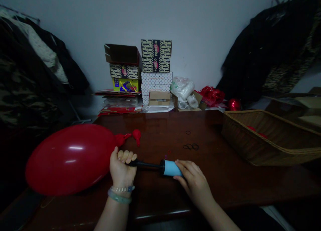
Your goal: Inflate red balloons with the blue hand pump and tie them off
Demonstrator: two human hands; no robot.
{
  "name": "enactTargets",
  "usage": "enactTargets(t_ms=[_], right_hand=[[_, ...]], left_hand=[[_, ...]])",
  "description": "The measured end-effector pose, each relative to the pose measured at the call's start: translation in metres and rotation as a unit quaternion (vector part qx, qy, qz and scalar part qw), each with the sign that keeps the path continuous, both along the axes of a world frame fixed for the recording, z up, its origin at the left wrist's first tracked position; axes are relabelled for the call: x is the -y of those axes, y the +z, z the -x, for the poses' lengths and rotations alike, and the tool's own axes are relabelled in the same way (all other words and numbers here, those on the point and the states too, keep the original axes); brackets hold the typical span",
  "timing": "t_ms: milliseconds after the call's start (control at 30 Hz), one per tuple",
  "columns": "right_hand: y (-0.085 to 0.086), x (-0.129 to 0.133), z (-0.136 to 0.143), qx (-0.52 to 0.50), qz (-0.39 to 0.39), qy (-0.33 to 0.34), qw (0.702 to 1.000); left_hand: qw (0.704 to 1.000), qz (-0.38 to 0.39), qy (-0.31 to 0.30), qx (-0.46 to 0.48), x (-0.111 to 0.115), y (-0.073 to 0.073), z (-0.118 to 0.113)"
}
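A hand balloon pump with a light blue barrel point(171, 168) and a black shaft lies level between my hands, above the front of the table. My left hand point(124, 167) is closed around the pump's black left end. Right beside that fist sits a large inflated red balloon point(71, 159); its neck is hidden, so I cannot tell how it joins the pump. My right hand point(193, 179) wraps over the barrel's right end. Two limp red balloons, one point(136, 136) fully in sight and another point(122, 139) partly behind the inflated one, lie just past my left hand.
On the dark wooden table point(160, 127) lie black rubber bands point(191, 146) and small coloured loops point(168, 152). A wicker basket point(250, 140) with something red inside stands at the right. Stacked boxes point(156, 57) and plastic bags point(184, 88) line the wall behind.
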State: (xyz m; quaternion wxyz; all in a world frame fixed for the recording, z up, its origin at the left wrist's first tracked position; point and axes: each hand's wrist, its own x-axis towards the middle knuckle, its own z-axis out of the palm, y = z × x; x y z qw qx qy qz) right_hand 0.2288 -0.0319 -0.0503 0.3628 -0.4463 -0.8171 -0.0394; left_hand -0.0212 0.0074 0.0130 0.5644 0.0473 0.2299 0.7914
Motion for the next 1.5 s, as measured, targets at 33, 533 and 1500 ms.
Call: enactTargets(t_ms=[33,533,1500], right_hand=[[0.001,0.001,0.001,-0.001,-0.003,-0.002,1.0],[0.006,0.005,0.012,-0.004,0.045,0.024,0.999],[0.011,0.008,0.014,-0.004,0.072,0.043,0.996]], left_hand=[[1.0,0.0,-0.004,0.0,0.0,0.0,-0.005],[0.999,0.011,-0.034,-0.019,0.0,-0.007,-0.029],[0.999,0.022,-0.042,-0.013,0.001,-0.007,-0.033]])
